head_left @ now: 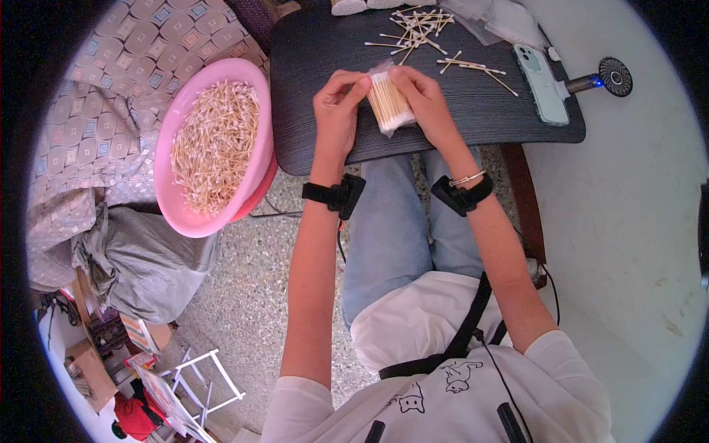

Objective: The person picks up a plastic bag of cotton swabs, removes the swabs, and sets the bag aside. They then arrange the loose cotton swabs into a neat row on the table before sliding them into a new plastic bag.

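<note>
I have the left hand (pixel 338 111) and right hand (pixel 432 109) on a clear packet of cotton swabs (pixel 389 103), each grip pinching one side of it over the near part of the counter (pixel 473 111). Loose swabs (pixel 421 31) lie scattered beyond my hands, a phone (pixel 543 87) rests to the right, and a swab-filled pink basin (pixel 168 196) stands to the left.

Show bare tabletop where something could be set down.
Bare: black table between pink basin and left hand; also between right hand and phone, nearside of the scattered swabs. Crowded: far side, centre to right, with swab pile and plastic bags.
</note>
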A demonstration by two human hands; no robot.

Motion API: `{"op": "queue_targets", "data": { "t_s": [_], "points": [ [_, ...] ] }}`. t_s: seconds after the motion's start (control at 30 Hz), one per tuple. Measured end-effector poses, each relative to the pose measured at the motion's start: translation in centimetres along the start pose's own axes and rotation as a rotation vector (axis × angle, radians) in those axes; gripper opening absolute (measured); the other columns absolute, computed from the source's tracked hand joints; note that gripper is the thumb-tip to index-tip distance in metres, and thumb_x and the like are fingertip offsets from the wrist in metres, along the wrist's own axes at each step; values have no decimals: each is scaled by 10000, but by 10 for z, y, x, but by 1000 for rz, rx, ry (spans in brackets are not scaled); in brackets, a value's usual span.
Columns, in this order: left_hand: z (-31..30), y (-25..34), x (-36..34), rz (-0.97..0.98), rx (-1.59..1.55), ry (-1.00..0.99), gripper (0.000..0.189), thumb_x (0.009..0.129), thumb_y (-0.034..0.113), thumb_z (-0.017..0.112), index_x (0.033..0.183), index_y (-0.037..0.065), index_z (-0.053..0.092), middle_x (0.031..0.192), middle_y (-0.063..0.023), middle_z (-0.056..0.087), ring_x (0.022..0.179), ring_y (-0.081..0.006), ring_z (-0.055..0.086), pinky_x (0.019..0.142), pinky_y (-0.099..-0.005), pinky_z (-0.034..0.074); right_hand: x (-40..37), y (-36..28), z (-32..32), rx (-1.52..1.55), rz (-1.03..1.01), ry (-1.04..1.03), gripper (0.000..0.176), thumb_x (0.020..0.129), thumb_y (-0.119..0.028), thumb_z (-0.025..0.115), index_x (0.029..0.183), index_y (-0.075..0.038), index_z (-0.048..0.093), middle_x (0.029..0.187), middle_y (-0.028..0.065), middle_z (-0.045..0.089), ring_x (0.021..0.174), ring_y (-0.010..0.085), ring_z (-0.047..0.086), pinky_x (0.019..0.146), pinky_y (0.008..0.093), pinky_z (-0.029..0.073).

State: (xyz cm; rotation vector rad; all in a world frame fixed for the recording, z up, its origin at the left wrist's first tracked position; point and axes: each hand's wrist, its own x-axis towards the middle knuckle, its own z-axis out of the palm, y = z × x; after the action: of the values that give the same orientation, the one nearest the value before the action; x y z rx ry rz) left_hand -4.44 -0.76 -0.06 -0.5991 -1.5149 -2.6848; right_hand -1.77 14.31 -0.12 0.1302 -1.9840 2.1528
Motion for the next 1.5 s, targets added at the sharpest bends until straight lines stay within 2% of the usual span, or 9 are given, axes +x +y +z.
{"op": "queue_targets", "data": {
  "t_s": [0.3,0.43,0.6,0.9,1.1,1.2,1.3,1.4,1.5],
  "points": [
    [25,0,-2,-72,187,86,252,984,209,508,1129,9,554,957,-35,615,886,-96,574,773,-253,476,0,0,6,67,-134,54,375,820,-202,744,1104,-10,590,921,29,623,748,50,555,645,199,478],
    [15,-1,-4,-97,288,45,319,1012,312,435,1050,19,554,929,-30,610,797,-65,577,692,-231,485,0,-1,6,38,-211,70,465,791,-176,768,1179,-26,562,1017,52,616,742,46,555,616,188,479],
    [15,-2,-3,-137,182,102,329,1011,330,430,1040,28,556,889,-26,615,758,-63,583,658,-232,488,-6,-17,12,-27,-259,138,509,768,-148,774,1235,-87,580,1088,33,618,765,51,560,600,202,491],
    [9,-7,-1,-150,195,70,334,1005,315,449,1083,16,575,903,-28,626,767,-72,596,675,-230,494,-4,-6,3,48,-151,61,255,776,-124,755,1015,-51,708,940,24,677,825,80,583,684,218,498],
    [10,-3,-2,-154,210,35,364,1005,315,446,1128,-2,577,943,-48,633,809,-82,598,707,-241,497,-3,-5,-5,-192,-324,87,167,751,-122,773,901,-57,744,939,70,694,837,116,598,748,253,482],
    [11,-4,-2,-160,196,37,371,1007,321,438,1124,-1,578,946,-49,634,816,-87,603,711,-246,500,-3,-6,-3,-140,-295,81,225,757,-112,770,965,-41,723,981,70,686,863,111,593,759,258,488],
    [8,-6,-1,-183,183,77,391,1012,323,409,1150,-12,558,980,-72,635,834,-122,623,726,-263,514,-6,-17,4,432,-145,64,287,767,-85,761,1036,-17,687,1045,72,669,892,109,587,807,263,495],
    [6,-5,-2,-189,179,93,404,1013,329,399,1157,-19,545,981,-84,634,833,-144,633,733,-283,524,-3,-10,5,205,-237,2,327,777,-58,748,1083,4,653,1090,84,650,915,119,596,842,269,505],
    [8,-4,-1,-183,168,102,407,1012,331,402,1150,-24,547,986,-91,635,832,-150,635,737,-292,526,-1,-5,7,176,-273,16,294,785,-49,737,1064,5,662,1083,90,650,938,132,610,848,265,507]
  ]
}}
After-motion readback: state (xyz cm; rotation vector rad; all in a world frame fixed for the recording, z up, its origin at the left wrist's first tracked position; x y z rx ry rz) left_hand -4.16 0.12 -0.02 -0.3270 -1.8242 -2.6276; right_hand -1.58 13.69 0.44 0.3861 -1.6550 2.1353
